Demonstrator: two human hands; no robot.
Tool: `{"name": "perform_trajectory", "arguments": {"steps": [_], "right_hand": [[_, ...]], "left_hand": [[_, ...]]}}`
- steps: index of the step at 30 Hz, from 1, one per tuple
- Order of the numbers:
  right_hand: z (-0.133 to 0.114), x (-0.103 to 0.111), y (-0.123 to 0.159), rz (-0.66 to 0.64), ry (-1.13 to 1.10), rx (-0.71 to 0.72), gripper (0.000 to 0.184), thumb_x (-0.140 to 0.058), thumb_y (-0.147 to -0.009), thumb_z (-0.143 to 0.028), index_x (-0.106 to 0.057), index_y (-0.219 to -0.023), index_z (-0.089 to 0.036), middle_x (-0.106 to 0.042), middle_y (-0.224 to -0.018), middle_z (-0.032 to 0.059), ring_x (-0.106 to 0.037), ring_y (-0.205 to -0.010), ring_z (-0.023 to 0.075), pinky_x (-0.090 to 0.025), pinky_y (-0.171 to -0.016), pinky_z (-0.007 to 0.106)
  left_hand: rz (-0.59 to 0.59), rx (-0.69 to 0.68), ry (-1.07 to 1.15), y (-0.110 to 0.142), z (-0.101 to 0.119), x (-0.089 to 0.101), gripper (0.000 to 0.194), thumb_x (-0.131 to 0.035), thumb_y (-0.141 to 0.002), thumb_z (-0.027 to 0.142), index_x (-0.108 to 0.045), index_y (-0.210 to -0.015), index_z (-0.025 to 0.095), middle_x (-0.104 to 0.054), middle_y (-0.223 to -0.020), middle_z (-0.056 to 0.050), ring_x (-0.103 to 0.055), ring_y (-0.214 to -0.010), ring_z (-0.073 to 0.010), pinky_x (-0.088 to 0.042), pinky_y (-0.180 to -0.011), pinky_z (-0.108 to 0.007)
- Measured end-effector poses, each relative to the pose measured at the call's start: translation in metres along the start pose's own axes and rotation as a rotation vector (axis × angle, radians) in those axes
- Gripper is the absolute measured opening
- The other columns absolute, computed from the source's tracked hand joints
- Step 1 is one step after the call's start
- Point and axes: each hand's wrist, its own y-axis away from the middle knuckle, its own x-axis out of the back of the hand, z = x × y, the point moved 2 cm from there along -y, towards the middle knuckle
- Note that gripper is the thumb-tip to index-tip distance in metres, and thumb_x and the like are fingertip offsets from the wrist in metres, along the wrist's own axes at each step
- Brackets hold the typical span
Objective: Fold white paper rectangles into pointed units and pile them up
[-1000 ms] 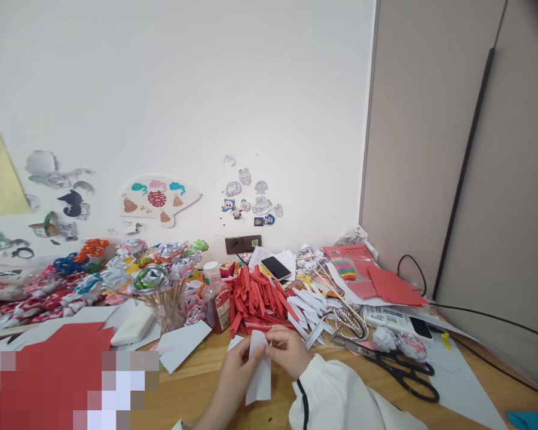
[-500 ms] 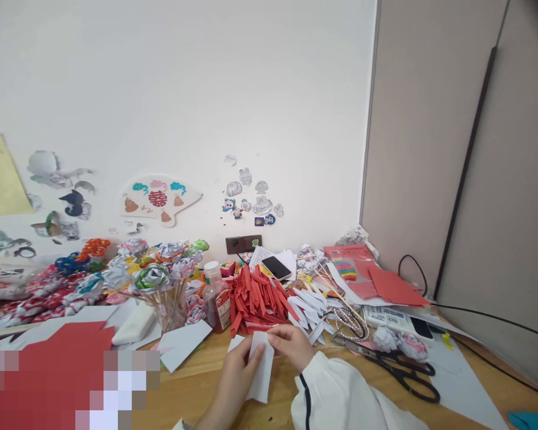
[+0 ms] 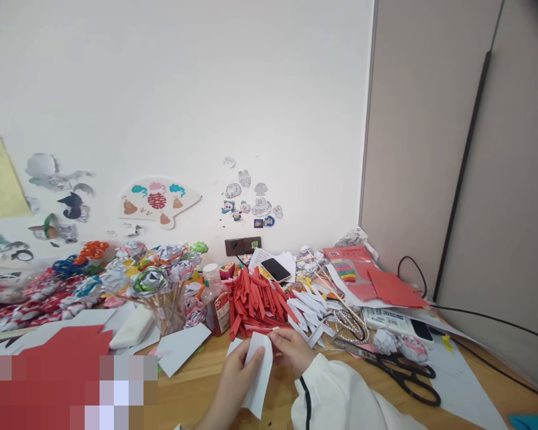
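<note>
A strip of white paper [image 3: 260, 382] tilts over the wooden tabletop, pinched by my left hand [image 3: 238, 373] with the thumb lying along its face. My right hand [image 3: 293, 349] is closed at the paper's upper right edge, thumb and fingertips together on it. Part of another white sheet [image 3: 234, 345] shows behind my left hand. Just beyond my hands lies a heap of folded red paper strips [image 3: 257, 301], with folded white paper strips [image 3: 309, 307] to its right.
Black-handled scissors [image 3: 403, 370] lie right of my sleeve. A sauce bottle [image 3: 216, 301] stands beside the red heap. Farther left, a cup of sticks [image 3: 168, 313] stands before crumpled paper flowers [image 3: 150, 279]. A phone [image 3: 275, 270] rests behind the red strips. Red sheets [image 3: 67, 341] lie at left.
The white paper has tilted more to the right at its top and bowed slightly. My right hand has shifted a little along its upper edge; my left hand keeps its grip.
</note>
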Motion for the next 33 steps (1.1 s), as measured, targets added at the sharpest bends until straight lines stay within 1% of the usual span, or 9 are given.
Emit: {"name": "perform_trajectory", "arguments": {"steps": [3, 5, 10, 13, 19, 24, 27, 29, 33], "right_hand": [[0.0, 0.0, 0.0, -0.009, 0.011, -0.035, 0.036, -0.063, -0.055, -0.044, -0.057, -0.07, -0.012, -0.052, -0.055, -0.0011, -0.05, -0.052, 0.0094, -0.039, -0.055, 0.026], [-0.001, 0.001, 0.0, -0.003, 0.054, -0.031, 0.036, -0.065, -0.053, -0.043, -0.057, -0.068, -0.011, -0.053, -0.054, -0.0012, -0.049, -0.05, 0.0084, -0.038, -0.053, 0.024], [-0.01, 0.0, 0.001, 0.058, 0.204, 0.069, 0.035, -0.068, -0.047, -0.041, -0.057, -0.062, -0.011, -0.053, -0.051, -0.002, -0.046, -0.046, 0.0067, -0.037, -0.051, 0.022], [-0.016, -0.002, 0.002, 0.065, 0.264, 0.113, 0.033, -0.068, -0.046, -0.041, -0.057, -0.059, -0.012, -0.051, -0.049, -0.0029, -0.044, -0.046, 0.0068, -0.036, -0.05, 0.022], [-0.018, -0.001, 0.004, 0.095, 0.355, 0.148, 0.029, -0.067, -0.049, -0.039, -0.058, -0.06, -0.013, -0.053, -0.051, -0.0022, -0.046, -0.049, 0.0084, -0.037, -0.052, 0.023], [-0.018, 0.0, 0.005, 0.13, 0.456, 0.185, 0.024, -0.066, -0.051, -0.034, -0.059, -0.062, -0.013, -0.055, -0.055, -0.0009, -0.048, -0.052, 0.0095, -0.038, -0.054, 0.023], [-0.014, -0.001, 0.003, 0.133, 0.482, 0.199, 0.023, -0.064, -0.053, -0.033, -0.059, -0.063, -0.013, -0.055, -0.056, -0.0008, -0.049, -0.052, 0.0096, -0.039, -0.054, 0.022], [-0.01, 0.0, 0.002, 0.128, 0.486, 0.195, 0.022, -0.062, -0.055, -0.033, -0.059, -0.065, -0.013, -0.055, -0.055, -0.001, -0.049, -0.051, 0.0096, -0.039, -0.053, 0.022], [-0.005, 0.0, 0.001, 0.116, 0.517, 0.209, 0.019, -0.058, -0.061, -0.032, -0.057, -0.068, -0.014, -0.053, -0.056, -0.0011, -0.048, -0.051, 0.0095, -0.039, -0.052, 0.022]], "left_hand": [[-0.007, -0.01, -0.005, 0.0, 0.001, 0.0, 0.03, -0.046, -0.07, 0.038, -0.06, -0.08, 0.013, -0.064, -0.073, -0.005, -0.055, -0.07, -0.0204, -0.042, -0.064, -0.028], [-0.021, -0.019, -0.011, 0.001, 0.002, 0.0, 0.03, -0.045, -0.071, 0.038, -0.06, -0.079, 0.013, -0.064, -0.073, -0.005, -0.054, -0.07, -0.0207, -0.042, -0.064, -0.028], [-0.013, -0.04, -0.061, 0.002, 0.007, 0.0, 0.029, -0.043, -0.072, 0.039, -0.058, -0.067, 0.014, -0.059, -0.064, -0.003, -0.051, -0.063, -0.018, -0.04, -0.059, -0.025], [-0.006, -0.053, -0.101, 0.002, 0.007, 0.0, 0.028, -0.043, -0.072, 0.038, -0.055, -0.062, 0.015, -0.055, -0.059, -0.001, -0.048, -0.058, -0.0157, -0.038, -0.055, -0.023], [-0.008, -0.062, -0.129, 0.002, 0.005, -0.002, 0.027, -0.042, -0.073, 0.037, -0.054, -0.061, 0.015, -0.052, -0.056, 0.0, -0.045, -0.056, -0.0144, -0.035, -0.052, -0.022], [-0.032, -0.064, -0.148, 0.001, 0.002, -0.002, 0.028, -0.041, -0.073, 0.037, -0.055, -0.065, 0.015, -0.054, -0.059, -0.001, -0.047, -0.058, -0.0153, -0.036, -0.054, -0.023], [-0.039, -0.06, -0.168, 0.001, 0.002, -0.002, 0.028, -0.04, -0.073, 0.037, -0.054, -0.063, 0.014, -0.054, -0.059, -0.001, -0.047, -0.058, -0.0158, -0.036, -0.054, -0.023], [-0.031, -0.051, -0.195, 0.0, 0.002, -0.002, 0.028, -0.041, -0.073, 0.038, -0.053, -0.061, 0.015, -0.054, -0.057, -0.001, -0.047, -0.057, -0.0159, -0.036, -0.054, -0.023], [0.022, -0.043, -0.227, 0.0, -0.001, -0.001, 0.027, -0.041, -0.072, 0.037, -0.051, -0.058, 0.016, -0.053, -0.056, 0.0, -0.048, -0.057, -0.0165, -0.035, -0.053, -0.024]]}}
